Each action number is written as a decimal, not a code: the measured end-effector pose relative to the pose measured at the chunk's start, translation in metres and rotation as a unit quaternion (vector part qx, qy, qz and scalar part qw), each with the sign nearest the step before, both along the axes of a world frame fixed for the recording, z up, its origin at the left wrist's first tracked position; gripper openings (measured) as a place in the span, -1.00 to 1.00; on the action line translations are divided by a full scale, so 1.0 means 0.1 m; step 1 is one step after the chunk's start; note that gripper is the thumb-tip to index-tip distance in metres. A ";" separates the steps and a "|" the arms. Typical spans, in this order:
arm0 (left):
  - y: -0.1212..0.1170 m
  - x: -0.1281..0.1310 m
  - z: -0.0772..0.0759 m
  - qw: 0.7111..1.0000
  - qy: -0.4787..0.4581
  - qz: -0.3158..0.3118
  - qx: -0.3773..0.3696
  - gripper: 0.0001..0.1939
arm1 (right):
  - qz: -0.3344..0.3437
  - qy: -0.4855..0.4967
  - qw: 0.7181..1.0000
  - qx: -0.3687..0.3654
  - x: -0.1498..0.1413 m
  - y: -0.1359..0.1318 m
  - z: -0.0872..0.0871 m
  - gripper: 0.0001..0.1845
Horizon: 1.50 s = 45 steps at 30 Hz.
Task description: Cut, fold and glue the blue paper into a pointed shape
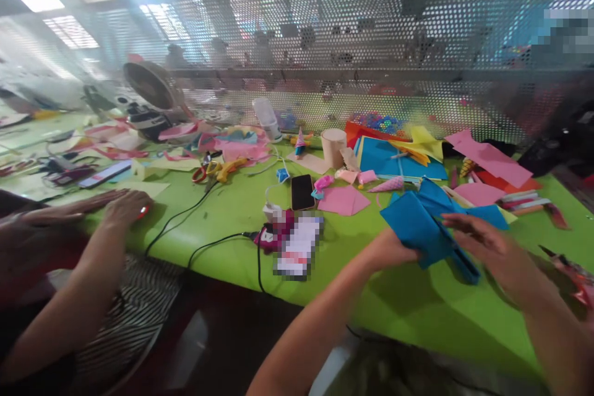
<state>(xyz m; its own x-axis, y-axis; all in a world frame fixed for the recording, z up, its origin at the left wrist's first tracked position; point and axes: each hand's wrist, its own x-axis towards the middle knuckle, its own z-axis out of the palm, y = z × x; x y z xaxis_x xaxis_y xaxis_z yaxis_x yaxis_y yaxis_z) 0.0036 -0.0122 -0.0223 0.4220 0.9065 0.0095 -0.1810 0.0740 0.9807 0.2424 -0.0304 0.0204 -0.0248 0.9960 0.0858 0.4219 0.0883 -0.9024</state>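
Observation:
Both my hands hold a folded piece of blue paper (417, 223) just above the green table (223, 210). My left hand (390, 250) grips its lower left edge from behind, mostly hidden by the paper. My right hand (482, 241) pinches the right side, fingers curled over the fold. A pink folded paper (343, 200) lies on the table just beyond, with a black phone (302, 191) to its left.
Another person's hand (123, 207) rests flat at the left. Scissors (211, 170), a paper cup (333, 145), coloured sheets (487, 158), small paper cones and cables lie about the table. A perforated metal screen (352, 49) closes the back.

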 end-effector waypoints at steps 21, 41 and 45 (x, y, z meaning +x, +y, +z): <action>0.03 0.00 0.06 0.998 0.028 0.047 -0.032 -0.51 | -0.025 0.166 0.985 -0.026 -0.31 0.13 -0.33 -0.51; 0.27 -0.26 0.07 0.946 -0.101 0.294 -0.096 -0.45 | 0.054 -0.405 0.892 0.196 0.21 0.14 -0.69 -0.56; 0.23 -0.20 0.08 0.957 -0.083 0.264 -0.084 -0.44 | 0.015 -0.457 0.865 0.209 0.26 0.26 -0.75 -0.49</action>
